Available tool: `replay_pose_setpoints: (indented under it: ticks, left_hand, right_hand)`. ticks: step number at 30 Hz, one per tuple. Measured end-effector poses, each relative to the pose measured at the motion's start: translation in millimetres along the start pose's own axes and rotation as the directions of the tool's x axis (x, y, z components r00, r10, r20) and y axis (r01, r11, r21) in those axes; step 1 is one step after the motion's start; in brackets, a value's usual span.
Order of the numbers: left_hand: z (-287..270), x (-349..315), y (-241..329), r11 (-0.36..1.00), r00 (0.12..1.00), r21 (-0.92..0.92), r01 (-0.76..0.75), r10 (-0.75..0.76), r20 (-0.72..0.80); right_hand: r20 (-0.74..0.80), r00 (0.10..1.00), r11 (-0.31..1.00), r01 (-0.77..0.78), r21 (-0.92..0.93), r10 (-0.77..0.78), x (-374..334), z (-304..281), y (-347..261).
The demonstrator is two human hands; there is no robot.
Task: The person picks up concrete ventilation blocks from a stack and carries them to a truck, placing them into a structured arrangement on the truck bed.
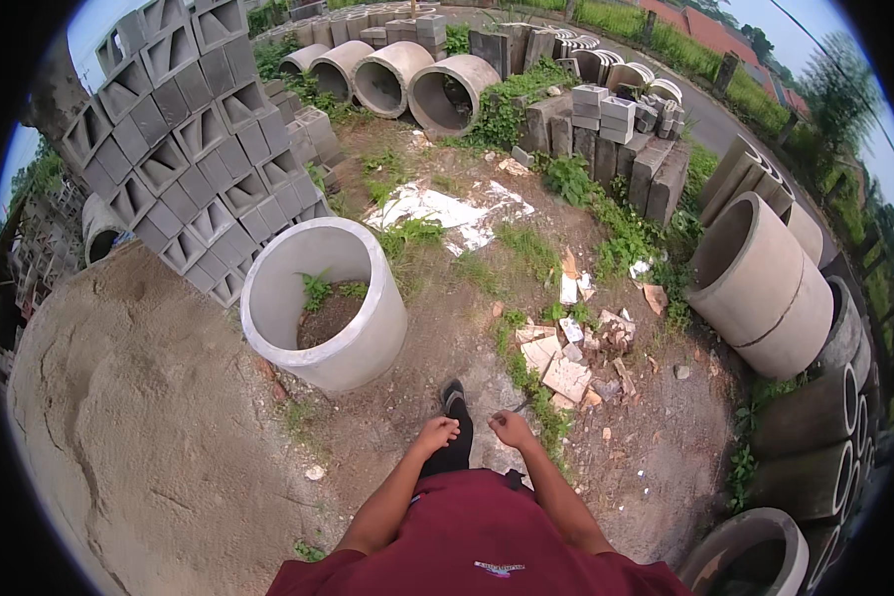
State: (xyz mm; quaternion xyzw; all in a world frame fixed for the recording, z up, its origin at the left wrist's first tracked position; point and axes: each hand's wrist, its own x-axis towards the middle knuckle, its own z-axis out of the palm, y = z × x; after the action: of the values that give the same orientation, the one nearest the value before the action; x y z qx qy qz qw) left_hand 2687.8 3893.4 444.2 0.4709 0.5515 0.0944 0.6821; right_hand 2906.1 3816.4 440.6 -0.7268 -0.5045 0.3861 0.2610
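My left hand (434,434) hangs in front of my waist with its fingers loosely curled and nothing in it. My right hand (513,428) is beside it, also loosely curled and holding nothing. Between them I see my dark trouser leg and a sandalled foot (453,394) stepping forward on bare dirt. An upright concrete ring (366,338) with soil and weeds inside stands just ahead to the left, nearest my left hand. A pile of broken concrete pieces (569,363) lies ahead to the right.
A sand heap (139,417) fills the left. Stacked hollow blocks (184,139) rise behind the ring. Concrete pipes (765,288) lie along the right and at the back (407,79). Grey block stacks (616,139) stand at the back right, with weeds around.
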Motion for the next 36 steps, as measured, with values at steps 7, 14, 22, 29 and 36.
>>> replay_pose_setpoints:
  ticks: [7, 14, 22, 29, 36]
  left_hand:
    - [-63.7, 220.4, 152.5, 0.988, 0.999, 0.154, -0.03, 0.027, 0.024]
    - [-137.4, 371.9, 286.1, 0.904, 0.939, 0.319, -0.286, 0.33, -0.093]
    - [-199.2, 463.6, 339.5, 0.985, 0.976, -0.094, 0.144, -0.157, -0.153]
    - [-277.5, 639.6, 446.1, 0.954, 0.913, 0.209, 0.214, -0.119, -0.39]
    - [-311.2, 747.5, 603.3, 0.952, 0.777, 0.123, -0.28, 0.3, -0.554]
  right_hand:
    - [-0.004, 0.997, 0.994, 0.076, -0.073, -0.077, 217.0, -88.7, -16.1]
    - [0.144, 0.989, 0.965, 0.069, -0.251, -0.033, 414.7, -155.0, -69.7]
    - [0.201, 0.965, 0.968, 0.198, -0.152, -0.166, 650.5, -182.3, -105.0]
    - [0.491, 0.867, 0.892, 0.288, -0.348, -0.089, 913.9, -250.4, -141.3]
    - [0.556, 0.827, 0.78, 0.292, -0.553, 0.085, 1102.1, -270.8, -170.4]
